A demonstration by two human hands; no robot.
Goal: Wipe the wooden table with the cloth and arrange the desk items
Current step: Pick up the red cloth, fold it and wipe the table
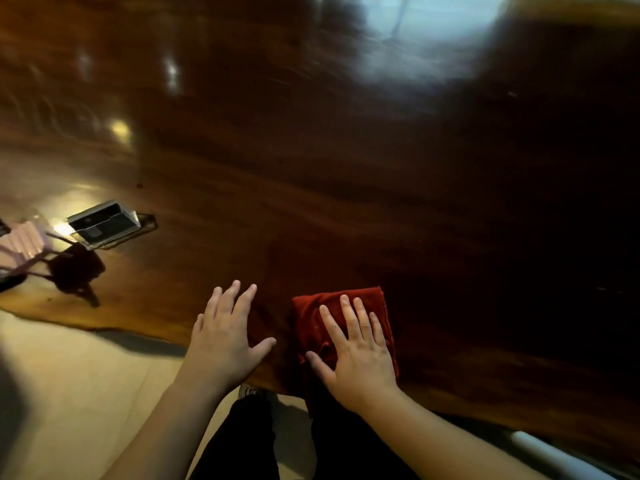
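Head view, red cloth (pixel 313 317) under right hand (pixel 360 355)

— How do the hands lie?
— Both palm down, forearms bare. The left hand (pixel 225 336) is flat, fingers spread, thumb out to the side.
— And the right hand (pixel 360 355)?
— Flat too, fingers straight and slightly fanned, pressing down.

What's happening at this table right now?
A person is wiping a dark glossy wooden table. The right hand presses flat on a folded red cloth near the table's near edge, fingers spread. The left hand rests flat on the bare wood beside it, apart from the cloth. Far to the left sits a clear plastic card holder and some blurred pink-strapped items, neither one being handled.
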